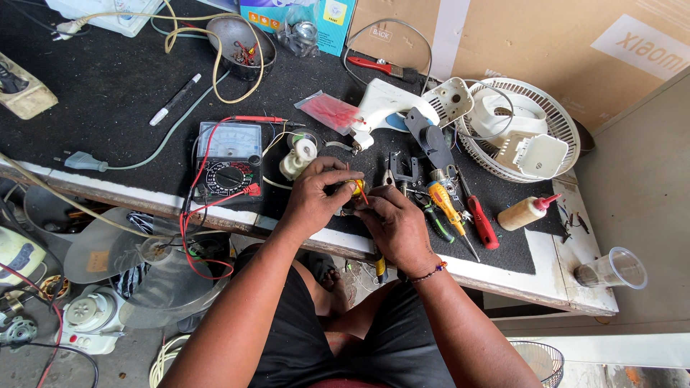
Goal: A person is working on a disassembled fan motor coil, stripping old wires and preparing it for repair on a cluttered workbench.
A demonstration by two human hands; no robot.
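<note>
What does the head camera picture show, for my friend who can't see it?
Two hands, left hand and right hand, together hold a small yellow part over a cluttered black workbench. An analog multimeter lies left; screwdrivers and a glue bottle lie right.

Small yellow part (356, 188) with a thin red lead (363, 194) slanting down from it, pinched between both hands, held low over the black mat, just right of the analogue multimeter (230, 159), mostly hidden by fingers
</note>
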